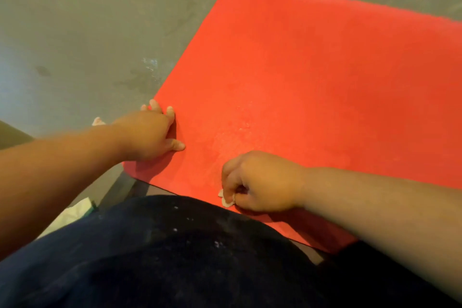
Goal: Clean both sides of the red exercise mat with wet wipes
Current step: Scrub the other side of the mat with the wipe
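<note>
Currently the red exercise mat (312,77) lies flat on the grey floor (87,20). Left hand (147,132) presses it, fingers spread, holding nothing; right hand (257,182) pinches a wadded wet wipe (227,201) against it.

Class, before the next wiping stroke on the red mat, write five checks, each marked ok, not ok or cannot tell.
1. Right hand holds a wipe: ok, pinched and crumpled.
2. Left hand steadies the red mat: ok, pressing near its edge.
3. Mat flat on the floor: ok where visible.
4. Wipe wet enough: cannot tell.
5. Underside cleaned: cannot tell, hidden.
</note>
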The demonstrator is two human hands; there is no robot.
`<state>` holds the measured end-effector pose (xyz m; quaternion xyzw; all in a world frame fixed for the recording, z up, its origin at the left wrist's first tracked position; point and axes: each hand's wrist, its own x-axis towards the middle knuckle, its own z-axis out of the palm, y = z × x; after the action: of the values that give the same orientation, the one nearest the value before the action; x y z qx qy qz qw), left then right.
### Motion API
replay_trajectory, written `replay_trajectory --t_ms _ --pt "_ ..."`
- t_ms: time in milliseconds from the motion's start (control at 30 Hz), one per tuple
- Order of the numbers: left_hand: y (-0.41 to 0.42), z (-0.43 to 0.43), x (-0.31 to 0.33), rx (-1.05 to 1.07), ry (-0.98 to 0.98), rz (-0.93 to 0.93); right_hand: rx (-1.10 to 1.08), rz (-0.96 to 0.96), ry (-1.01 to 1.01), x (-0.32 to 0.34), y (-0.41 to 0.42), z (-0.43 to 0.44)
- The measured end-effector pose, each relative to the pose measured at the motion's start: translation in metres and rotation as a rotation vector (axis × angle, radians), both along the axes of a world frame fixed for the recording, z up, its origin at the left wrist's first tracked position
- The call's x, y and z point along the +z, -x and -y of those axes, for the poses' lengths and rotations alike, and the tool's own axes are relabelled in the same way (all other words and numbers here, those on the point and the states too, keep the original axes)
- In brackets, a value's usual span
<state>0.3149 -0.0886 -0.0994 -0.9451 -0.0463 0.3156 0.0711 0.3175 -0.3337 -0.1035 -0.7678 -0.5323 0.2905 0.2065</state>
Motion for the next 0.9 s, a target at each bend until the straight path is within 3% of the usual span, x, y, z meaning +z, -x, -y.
replay_trajectory --t_ms 100,267,400,500,700,800,900 --pt "-0.003 -0.003 -0.001 -0.01 -0.002 0.007 0.001 0.052 0.025 -0.002 -0.013 -0.02" --pt "-0.004 -0.005 -0.004 -0.032 -0.009 0.031 -0.01 -0.029 -0.05 -0.006 -0.008 -0.057" --pt "-0.006 -0.006 -0.006 -0.033 -0.004 0.043 0.153 -0.088 0.049 -0.003 -0.004 -0.016" --pt "-0.007 -0.007 -0.007 -0.031 -0.011 0.037 0.1 -0.082 0.112 0.005 -0.027 0.02" --pt "-0.01 -0.006 -0.008 -0.017 0.003 0.036 -0.041 0.115 -0.11 -0.009 -0.016 -0.028" --pt "-0.01 -0.007 -0.008 -0.014 0.008 0.041 0.118 0.035 -0.143 -0.01 0.012 -0.021" --pt "-0.011 -0.008 -0.01 -0.009 0.022 0.047 0.242 -0.006 -0.038 -0.005 0.014 0.023"
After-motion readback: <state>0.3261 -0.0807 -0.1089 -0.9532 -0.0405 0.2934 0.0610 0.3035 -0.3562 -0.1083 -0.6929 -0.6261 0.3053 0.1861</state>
